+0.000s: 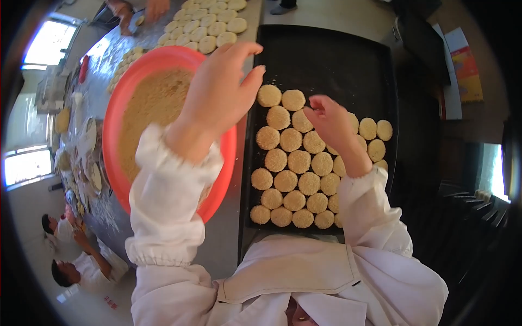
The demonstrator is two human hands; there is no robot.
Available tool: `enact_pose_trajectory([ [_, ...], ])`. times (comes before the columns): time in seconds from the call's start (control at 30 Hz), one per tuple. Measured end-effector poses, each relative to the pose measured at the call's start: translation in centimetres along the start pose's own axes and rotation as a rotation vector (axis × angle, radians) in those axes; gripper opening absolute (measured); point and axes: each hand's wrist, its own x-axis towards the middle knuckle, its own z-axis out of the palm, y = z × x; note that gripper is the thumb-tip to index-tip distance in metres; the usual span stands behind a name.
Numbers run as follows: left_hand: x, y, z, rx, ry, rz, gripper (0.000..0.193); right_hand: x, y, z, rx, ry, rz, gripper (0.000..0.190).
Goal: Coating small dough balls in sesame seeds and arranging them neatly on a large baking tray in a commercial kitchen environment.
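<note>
My left hand (pixel 220 87) hovers over the right rim of a red plastic basin (pixel 112 122), fingers apart and nothing between them. Sesame seeds, as they appear, cover the basin's bottom. Over a black baking tray (pixel 326 53) my right hand (pixel 332 122) is held above the rows of dough rounds, its fingers curled; whether something small is in them cannot be told. Seed-coated round dough cakes (pixel 299 161) lie in close rows on the tray's near part, some hidden by my right hand and sleeve. The tray's far part shows bare black metal.
Plain dough rounds (pixel 208 26) lie in rows on the metal worktable (pixel 222 232) beyond the basin. Another person's hands (pixel 157 8) are at the table's far side. Two people in white (pixel 89 265) are at the lower left. Bags and bowls (pixel 91 138) crowd the table's left part.
</note>
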Motion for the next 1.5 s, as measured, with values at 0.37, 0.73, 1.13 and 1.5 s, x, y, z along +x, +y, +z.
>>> enact_pose_trajectory([
  [0.37, -47.1, -1.7, -10.0, -0.035, 0.697, -0.933, 0.028, -21.7, -10.5, 16.1, -0.036, -0.985, -0.528, 0.032],
  [0.73, -71.5, -2.0, -1.8, 0.092, 0.951, -1.524, 0.051, -38.6, -17.3, 35.2, -0.336, -1.119, -0.764, 0.041],
  [1.13, -67.4, -3.8, 1.1, -0.070, 0.991, -1.425, 0.032, -39.8, -17.7, 36.8, -0.597, -1.212, -0.643, 0.040],
  [1.5, -60.5, -0.6, -4.1, -0.456, 1.153, -1.073, 0.034, -33.2, -20.3, 27.2, -0.017, -1.140, -0.524, 0.026],
])
